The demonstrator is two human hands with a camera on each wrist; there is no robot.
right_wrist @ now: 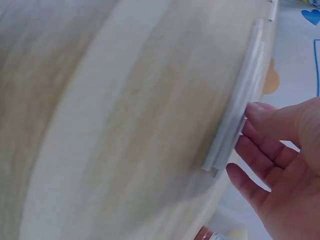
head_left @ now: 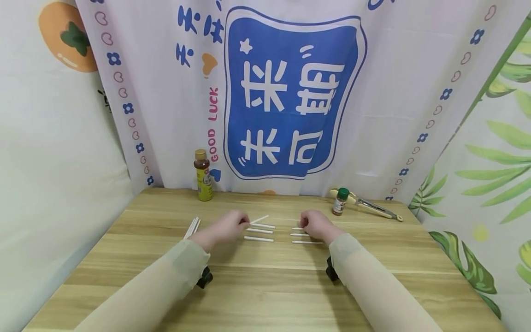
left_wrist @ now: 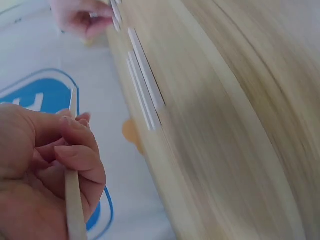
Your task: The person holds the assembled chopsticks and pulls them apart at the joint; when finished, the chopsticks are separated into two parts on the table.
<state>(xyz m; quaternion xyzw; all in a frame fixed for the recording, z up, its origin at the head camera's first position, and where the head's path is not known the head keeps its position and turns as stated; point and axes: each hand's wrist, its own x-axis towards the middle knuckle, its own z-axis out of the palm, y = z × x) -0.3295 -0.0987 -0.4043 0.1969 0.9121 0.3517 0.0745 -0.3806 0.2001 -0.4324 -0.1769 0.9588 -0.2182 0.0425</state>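
Observation:
My left hand (head_left: 224, 229) pinches a slim white stick (left_wrist: 74, 200) between thumb and curled fingers. In the head view that stick slants up, away from the hand. Three more white sticks (head_left: 259, 239) lie side by side on the wooden table beside this hand. Across a gap, my right hand (head_left: 318, 226) is over another set of white sticks (head_left: 304, 234), covering part of the rearmost. In the right wrist view its thumb (right_wrist: 265, 117) is right at the edge of the sticks, fingers loosely bent. Left of my left hand lies a bundle of white sticks (head_left: 192, 227).
At the back left stands a bottle (head_left: 203, 180) with a yellow label and gold cap. A small green-lidded jar (head_left: 340, 202) stands at the back right, with tongs (head_left: 375, 207) behind it. A printed curtain (head_left: 290, 92) hangs behind the table (head_left: 265, 295).

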